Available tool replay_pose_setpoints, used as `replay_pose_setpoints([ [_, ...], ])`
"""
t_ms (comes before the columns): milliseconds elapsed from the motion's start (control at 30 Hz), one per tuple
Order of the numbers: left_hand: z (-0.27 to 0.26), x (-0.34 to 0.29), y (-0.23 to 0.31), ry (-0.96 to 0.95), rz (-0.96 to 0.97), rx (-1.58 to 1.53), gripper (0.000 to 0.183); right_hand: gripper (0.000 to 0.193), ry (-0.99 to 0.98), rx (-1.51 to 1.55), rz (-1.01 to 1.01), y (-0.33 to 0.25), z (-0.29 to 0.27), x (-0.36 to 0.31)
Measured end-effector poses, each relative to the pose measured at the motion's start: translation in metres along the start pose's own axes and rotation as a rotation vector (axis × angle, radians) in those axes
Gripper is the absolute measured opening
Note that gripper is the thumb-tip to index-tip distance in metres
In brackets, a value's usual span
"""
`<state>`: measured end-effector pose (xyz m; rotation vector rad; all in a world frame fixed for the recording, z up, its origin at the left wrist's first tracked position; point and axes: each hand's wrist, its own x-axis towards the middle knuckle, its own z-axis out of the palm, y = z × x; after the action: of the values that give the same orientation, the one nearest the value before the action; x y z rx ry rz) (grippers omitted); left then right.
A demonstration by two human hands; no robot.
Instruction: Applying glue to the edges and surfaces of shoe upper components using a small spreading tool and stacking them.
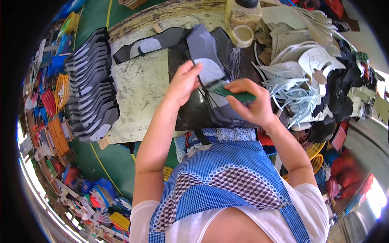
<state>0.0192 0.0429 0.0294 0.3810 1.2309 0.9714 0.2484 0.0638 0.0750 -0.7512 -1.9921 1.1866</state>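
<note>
The left hand pinches the near-left edge of a dark grey, flat, flexible-looking piece with a rounded light grey panel, its thumb and index finger closed at the panel's left side. Most of the piece's dark upper part extends beyond these fingers, while the panel lies just to their right, between the two hands.

The right hand has its fingers curled around a green, flat, brush-like tool. The tool's working end points left from those fingers, toward the left hand, and meets the near end of the panel; blur hides the exact contact there.

Just below and between both sets of fingers lies a stack of similar dark grey pieces. Beyond the left fingers, to their left, a long dark grey strip-like piece with a light grey patch lies across the pale, stained worktop. Farther left of them runs a row of overlapping dark grey pieces. Right of the right fingers sits a heap of thin, pale, curling strips.
</note>
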Motion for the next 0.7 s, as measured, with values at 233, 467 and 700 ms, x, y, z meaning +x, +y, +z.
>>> replay_pose_setpoints([
  [233,-0.008,-0.019,-0.004,-0.099,0.048,-0.465,0.028,0.033,-0.235,0.03,0.367,-0.013,-0.033,0.038],
  [467,-0.068,-0.078,0.017,0.043,0.572,-0.922,0.04,0.035,-0.476,-0.211,0.318,-0.018,-0.018,0.077],
  [700,-0.124,-0.045,0.031,0.511,0.671,-1.07,0.039,0.036,-0.633,-0.231,0.387,-0.026,0.047,0.175],
])
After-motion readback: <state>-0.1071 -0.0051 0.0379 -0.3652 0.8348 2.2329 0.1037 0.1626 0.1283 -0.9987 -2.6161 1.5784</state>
